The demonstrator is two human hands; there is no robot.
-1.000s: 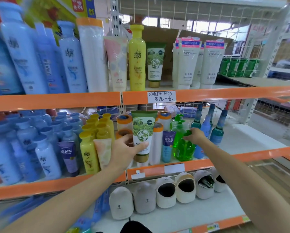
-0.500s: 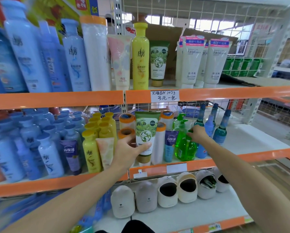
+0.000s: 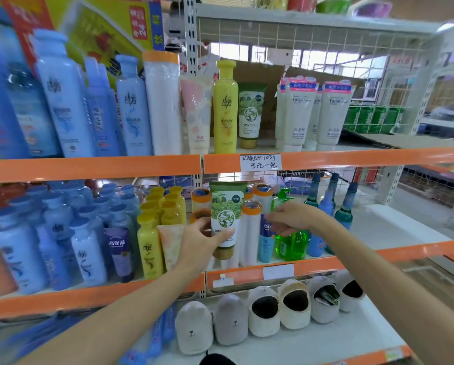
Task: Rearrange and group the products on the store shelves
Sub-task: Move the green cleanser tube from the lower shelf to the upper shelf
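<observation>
Green tube (image 3: 227, 219): gripped by left hand (image 3: 199, 245) at middle shelf (image 3: 352, 259) front, lifted slightly since earlier.
Right hand (image 3: 290, 219): released pump bottle (image 3: 290, 243) — fingers loosely spread at tube's three o'clock.
Meaning: tube probably headed to regroup.

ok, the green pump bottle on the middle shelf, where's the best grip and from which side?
Take the green pump bottle by its lower body, coming from the front over the shelf edge. It stands upright at the front of the row, its body facing out; tubes and bottles crowd both sides. The pump head is narrow and off-centre, a poor hold. The right hand hovers in front of the neck.
</observation>
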